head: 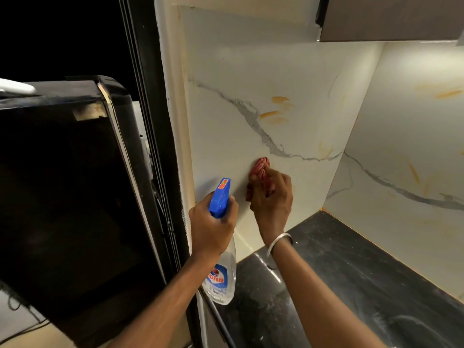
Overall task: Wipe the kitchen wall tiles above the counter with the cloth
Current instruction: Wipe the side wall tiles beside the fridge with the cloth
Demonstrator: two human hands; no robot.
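Right hand: the right hand (272, 197) is bunched around the cloth (259, 169), fingers curled tight, pressing it flat-on against the tiles (238, 96).
Cloth: red, wadded, low on the side wall, just under the grey vein and well above the surface (339, 259); only its top pokes out past the knuckles.
Left hand: the left hand (213, 227) is wrapped round the neck of the bottle (221, 247), blue nozzle aimed at the wall just beside the cloth; whether a finger sits on the trigger, I can't quite tell from this angle.
Stains: orange smears (276, 109) sit higher up the same wall, more on the back wall to the right. None under the cloth now.
Risk, missed patches: with the cloth this small and balled, strokes will likely run narrow, so the upper smears could be skipped or only streaked.
Risk, smearing: a wad loaded with grime would probably drag orange across clean tile unless it gets refolded.
Risk, overspray: a squeeze this close might hit the right hand or run down to the dark surface and pool at the wall joint.
Risk, neighbour: the black appliance (62, 184) stands close on the left; stray mist or a swinging elbow could catch it.
Risk, grip: a wet bottle held one-handed by the neck could slip and drop.
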